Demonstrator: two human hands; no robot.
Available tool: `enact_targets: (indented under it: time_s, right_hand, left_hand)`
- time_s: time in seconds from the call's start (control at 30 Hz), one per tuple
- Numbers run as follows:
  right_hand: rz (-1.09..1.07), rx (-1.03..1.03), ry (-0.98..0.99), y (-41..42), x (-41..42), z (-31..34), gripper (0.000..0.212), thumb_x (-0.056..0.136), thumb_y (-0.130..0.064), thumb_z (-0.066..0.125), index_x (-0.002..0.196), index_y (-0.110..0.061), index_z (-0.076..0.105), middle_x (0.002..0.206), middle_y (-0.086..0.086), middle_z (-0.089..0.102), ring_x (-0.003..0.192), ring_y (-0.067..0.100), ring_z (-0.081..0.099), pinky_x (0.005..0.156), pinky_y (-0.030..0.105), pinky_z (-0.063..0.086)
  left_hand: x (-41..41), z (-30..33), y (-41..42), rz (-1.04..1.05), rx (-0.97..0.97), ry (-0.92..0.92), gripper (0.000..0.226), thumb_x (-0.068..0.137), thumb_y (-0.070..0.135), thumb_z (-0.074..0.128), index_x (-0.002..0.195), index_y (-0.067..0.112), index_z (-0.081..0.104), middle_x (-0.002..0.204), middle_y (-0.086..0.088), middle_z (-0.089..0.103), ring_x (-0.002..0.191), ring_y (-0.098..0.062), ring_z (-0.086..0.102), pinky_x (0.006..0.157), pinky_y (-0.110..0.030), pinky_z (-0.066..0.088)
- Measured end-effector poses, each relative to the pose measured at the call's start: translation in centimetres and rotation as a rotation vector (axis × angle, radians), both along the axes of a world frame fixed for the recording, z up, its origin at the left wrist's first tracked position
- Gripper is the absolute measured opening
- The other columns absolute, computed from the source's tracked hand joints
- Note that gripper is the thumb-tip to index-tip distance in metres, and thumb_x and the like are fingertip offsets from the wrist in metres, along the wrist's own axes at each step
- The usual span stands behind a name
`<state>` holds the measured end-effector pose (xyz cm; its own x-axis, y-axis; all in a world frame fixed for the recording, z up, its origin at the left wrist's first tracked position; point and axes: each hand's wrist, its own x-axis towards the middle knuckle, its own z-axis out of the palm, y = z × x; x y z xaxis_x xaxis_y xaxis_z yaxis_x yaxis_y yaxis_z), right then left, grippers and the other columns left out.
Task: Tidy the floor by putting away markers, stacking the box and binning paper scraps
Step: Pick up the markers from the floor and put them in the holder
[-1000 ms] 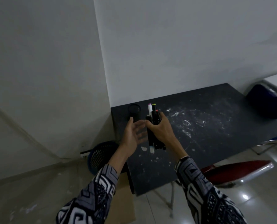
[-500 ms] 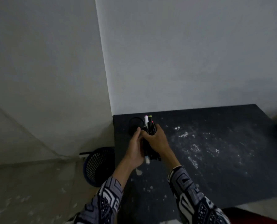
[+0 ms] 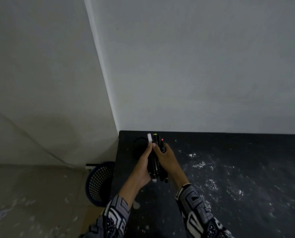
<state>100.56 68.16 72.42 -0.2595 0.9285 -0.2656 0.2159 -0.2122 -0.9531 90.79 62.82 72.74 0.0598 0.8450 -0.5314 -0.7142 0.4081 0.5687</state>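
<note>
Both hands cup a bundle of markers point(image 3: 156, 162) above the black worktop point(image 3: 229, 194), left hand point(image 3: 144, 167) and right hand point(image 3: 166, 160) fingers curled round it, beside a dark round holder point(image 3: 140, 145); loosening either grip could spill markers toward the mesh bin point(image 3: 98, 182)

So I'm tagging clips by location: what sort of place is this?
Probably a plain room at home or in a workspace, set up for craft work. A black table dusted with white paper scraps stands against bare walls, a mesh bin sits on the tiled floor beside it, and both hands hold markers.
</note>
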Motion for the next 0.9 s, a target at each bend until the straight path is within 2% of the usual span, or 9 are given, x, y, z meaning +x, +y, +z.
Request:
enact_targets:
  time_s: [0.2, 0.3, 0.37, 0.53, 0.63, 0.73, 0.8, 0.9]
  right_hand:
    - [-0.071, -0.040, 0.031, 1.0, 0.9, -0.9, 0.032, 0.099, -0.050, 0.053, 0.103, -0.020, 0.062, 0.092, 0.002, 0.071, 0.075, 0.001, 0.069, 0.057, 0.012, 0.049]
    - [-0.110, -0.092, 0.059, 1.2, 1.7, -1.6, 0.032, 0.099, -0.050, 0.051, 0.106, -0.021, 0.063, 0.096, 0.004, 0.072, 0.085, 0.011, 0.072, 0.071, 0.026, 0.059]
    - [-0.133, -0.106, 0.061, 1.4, 2.0, -1.9, 0.032, 0.100, -0.049, 0.051, 0.105, -0.020, 0.063, 0.097, 0.006, 0.072, 0.089, 0.016, 0.071, 0.079, 0.032, 0.059]
    - [-0.184, -0.106, 0.011, 1.5, 2.0, -2.6, 0.033, 0.101, -0.047, 0.049, 0.102, -0.018, 0.063, 0.093, 0.007, 0.070, 0.084, 0.018, 0.069, 0.074, 0.034, 0.057]
    - [-0.203, -0.119, -0.011, 1.4, 2.1, -3.0, 0.033, 0.099, -0.047, 0.055, 0.102, -0.015, 0.063, 0.090, 0.005, 0.069, 0.080, 0.017, 0.068, 0.067, 0.028, 0.053]
    - [-0.234, -0.146, 0.004, 1.5, 2.1, -3.0, 0.030, 0.095, -0.042, 0.064, 0.102, -0.014, 0.065, 0.090, 0.004, 0.071, 0.081, 0.016, 0.070, 0.063, 0.021, 0.052]
    - [-0.251, -0.160, 0.004, 1.6, 2.1, -3.3, 0.029, 0.093, -0.042, 0.066, 0.101, -0.014, 0.065, 0.091, 0.004, 0.072, 0.084, 0.018, 0.071, 0.069, 0.029, 0.058]
    - [-0.283, -0.176, -0.019, 1.6, 1.9, -3.9, 0.029, 0.093, -0.045, 0.065, 0.100, -0.017, 0.064, 0.091, 0.004, 0.072, 0.084, 0.020, 0.071, 0.079, 0.042, 0.059]
  left_hand:
    - [0.9, -1.2, 1.4, 0.006, -0.062, 0.042, 0.050, 0.090, 0.053, 0.064, 0.125, 0.017, 0.069, 0.128, -0.014, 0.066, 0.119, -0.028, 0.063, 0.095, -0.041, 0.053]
    - [1.4, -2.2, 1.6, 0.032, -0.107, 0.074, 0.045, 0.089, 0.048, 0.065, 0.121, 0.016, 0.071, 0.124, -0.016, 0.068, 0.116, -0.030, 0.065, 0.094, -0.041, 0.054]
    - [1.6, -2.9, 1.8, 0.054, -0.136, 0.097, 0.044, 0.089, 0.046, 0.067, 0.120, 0.015, 0.072, 0.122, -0.017, 0.068, 0.114, -0.031, 0.066, 0.093, -0.041, 0.054]
    - [2.3, -4.0, 2.8, 0.095, -0.221, 0.218, 0.039, 0.090, 0.041, 0.067, 0.116, 0.013, 0.072, 0.109, -0.017, 0.073, 0.101, -0.032, 0.071, 0.082, -0.040, 0.056]
    - [2.3, -4.2, 3.2, 0.089, -0.246, 0.310, 0.032, 0.093, 0.038, 0.064, 0.112, 0.013, 0.071, 0.099, -0.013, 0.076, 0.091, -0.028, 0.074, 0.076, -0.038, 0.058]
    - [2.3, -4.1, 3.4, 0.086, -0.244, 0.341, 0.031, 0.095, 0.035, 0.063, 0.112, 0.011, 0.070, 0.101, -0.013, 0.075, 0.094, -0.029, 0.073, 0.086, -0.043, 0.059]
    - [2.4, -4.2, 3.5, 0.094, -0.253, 0.350, 0.029, 0.096, 0.034, 0.062, 0.113, 0.011, 0.070, 0.104, -0.014, 0.075, 0.097, -0.030, 0.072, 0.092, -0.047, 0.056]
    - [2.4, -4.6, 3.8, 0.103, -0.271, 0.393, 0.027, 0.096, 0.034, 0.062, 0.110, 0.013, 0.070, 0.099, -0.012, 0.075, 0.093, -0.028, 0.073, 0.089, -0.047, 0.058]
